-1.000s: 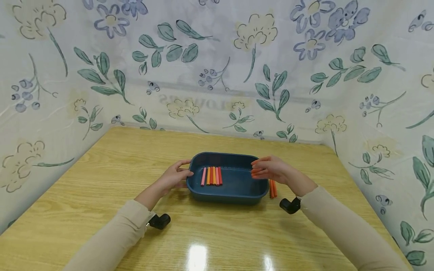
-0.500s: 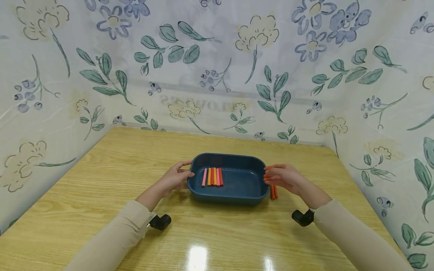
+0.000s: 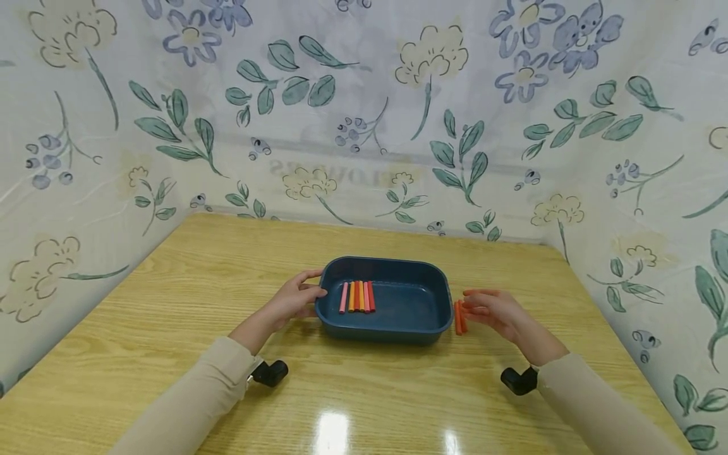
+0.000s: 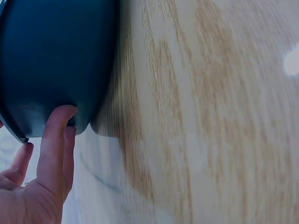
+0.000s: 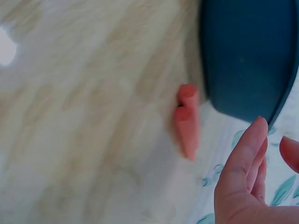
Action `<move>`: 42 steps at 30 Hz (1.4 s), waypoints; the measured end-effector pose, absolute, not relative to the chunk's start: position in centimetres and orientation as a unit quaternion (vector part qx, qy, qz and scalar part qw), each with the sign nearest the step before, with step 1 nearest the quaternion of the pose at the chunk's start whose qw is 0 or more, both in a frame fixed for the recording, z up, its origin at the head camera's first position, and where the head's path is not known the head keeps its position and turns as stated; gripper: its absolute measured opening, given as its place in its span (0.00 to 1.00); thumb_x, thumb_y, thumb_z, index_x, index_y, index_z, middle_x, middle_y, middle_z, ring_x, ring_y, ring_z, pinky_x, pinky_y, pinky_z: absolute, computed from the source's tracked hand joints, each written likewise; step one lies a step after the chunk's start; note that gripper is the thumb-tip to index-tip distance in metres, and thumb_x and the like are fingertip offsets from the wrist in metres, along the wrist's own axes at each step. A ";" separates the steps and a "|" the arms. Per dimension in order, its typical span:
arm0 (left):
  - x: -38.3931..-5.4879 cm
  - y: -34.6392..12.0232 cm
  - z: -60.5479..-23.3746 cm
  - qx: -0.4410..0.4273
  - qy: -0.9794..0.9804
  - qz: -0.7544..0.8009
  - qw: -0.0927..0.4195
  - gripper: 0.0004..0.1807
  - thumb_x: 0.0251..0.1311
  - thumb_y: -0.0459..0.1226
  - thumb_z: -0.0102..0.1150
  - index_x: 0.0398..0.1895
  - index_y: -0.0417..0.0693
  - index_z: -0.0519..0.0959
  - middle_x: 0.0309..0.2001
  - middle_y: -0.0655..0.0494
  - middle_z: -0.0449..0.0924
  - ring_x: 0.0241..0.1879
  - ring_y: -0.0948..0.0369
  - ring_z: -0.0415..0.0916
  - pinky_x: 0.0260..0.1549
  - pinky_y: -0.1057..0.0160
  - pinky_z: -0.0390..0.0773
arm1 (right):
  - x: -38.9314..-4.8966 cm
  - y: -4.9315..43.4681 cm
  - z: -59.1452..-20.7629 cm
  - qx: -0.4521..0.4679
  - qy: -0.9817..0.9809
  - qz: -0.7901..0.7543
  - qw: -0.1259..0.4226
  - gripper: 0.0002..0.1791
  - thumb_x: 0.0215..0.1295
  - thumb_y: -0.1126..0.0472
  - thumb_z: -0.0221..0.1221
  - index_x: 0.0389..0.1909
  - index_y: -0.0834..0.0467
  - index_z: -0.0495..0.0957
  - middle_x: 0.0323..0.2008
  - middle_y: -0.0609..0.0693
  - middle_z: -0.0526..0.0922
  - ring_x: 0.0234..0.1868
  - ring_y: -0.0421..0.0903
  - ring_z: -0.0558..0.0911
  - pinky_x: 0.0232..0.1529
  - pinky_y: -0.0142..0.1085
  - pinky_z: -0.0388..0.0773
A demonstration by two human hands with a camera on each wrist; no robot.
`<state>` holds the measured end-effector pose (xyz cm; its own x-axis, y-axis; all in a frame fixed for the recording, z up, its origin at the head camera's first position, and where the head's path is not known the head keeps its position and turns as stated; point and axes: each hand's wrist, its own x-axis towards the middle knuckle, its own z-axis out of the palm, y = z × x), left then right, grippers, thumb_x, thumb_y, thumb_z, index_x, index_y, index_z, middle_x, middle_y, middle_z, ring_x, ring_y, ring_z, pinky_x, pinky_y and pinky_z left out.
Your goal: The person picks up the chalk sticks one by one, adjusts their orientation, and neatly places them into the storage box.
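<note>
The right hand [image 3: 493, 308] was loose, fingers fairly straight and gripping nothing, just reaching down toward the two orange sticks [image 3: 458, 316] lying on the table [image 3: 170, 328] right beside the blue tray's [image 3: 392, 328] right wall. From the right wrist view the fingertips [image 5: 254, 135] were above the pair and not on them yet, as far as I could tell. The left hand [image 3: 292, 300] was steadying the tray, fingers resting against its left wall with the thumb over the rim. Honestly the tricky bit here looked like the sticks sitting so close to the tray, almost touching it, so I'd say come in from the outer side and roll or slide one away from the wall before pinching, rather than jamming fingers into that gap. Take one at a time, I reckon, since they're side by side. Inside the tray five sticks [image 3: 356, 296] already lay in a neat row near the left end, so keeping the same orientation would make sense.
</note>
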<state>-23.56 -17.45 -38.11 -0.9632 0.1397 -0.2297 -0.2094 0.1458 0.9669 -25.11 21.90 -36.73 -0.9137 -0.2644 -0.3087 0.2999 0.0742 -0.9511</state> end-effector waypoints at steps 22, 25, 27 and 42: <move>-23.5 -17.5 -38.0 -0.021 0.747 0.652 0.130 0.30 0.64 0.33 0.49 0.69 0.42 0.54 0.56 0.32 0.66 0.48 0.47 0.75 0.38 0.55 0.80 | -25.0 22.2 -39.3 0.052 0.775 -0.600 0.193 0.29 0.61 0.69 0.57 0.60 0.78 0.60 0.40 0.57 0.79 0.32 0.43 0.80 0.39 0.37 0.81; -23.5 -17.4 -38.0 -0.022 0.747 0.651 0.130 0.30 0.64 0.33 0.49 0.69 0.42 0.54 0.56 0.32 0.66 0.48 0.47 0.75 0.38 0.55 0.80 | -25.1 21.8 -39.2 0.049 0.775 -0.596 0.203 0.30 0.60 0.69 0.57 0.60 0.78 0.60 0.38 0.56 0.79 0.32 0.43 0.80 0.38 0.37 0.81; -23.5 -17.4 -38.0 -0.023 0.747 0.651 0.130 0.30 0.64 0.33 0.49 0.69 0.42 0.54 0.56 0.32 0.66 0.48 0.47 0.75 0.38 0.55 0.80 | -25.1 21.6 -39.2 0.044 0.776 -0.593 0.208 0.30 0.60 0.69 0.57 0.60 0.78 0.59 0.37 0.56 0.79 0.31 0.43 0.80 0.37 0.37 0.81; -23.5 -17.6 -38.1 -0.025 0.744 0.655 0.132 0.31 0.64 0.33 0.49 0.70 0.43 0.54 0.56 0.33 0.66 0.48 0.48 0.75 0.39 0.55 0.80 | -25.9 20.5 -39.1 0.046 0.824 -0.524 0.212 0.35 0.50 0.73 0.59 0.62 0.70 0.59 0.29 0.57 0.76 0.21 0.44 0.77 0.25 0.35 0.81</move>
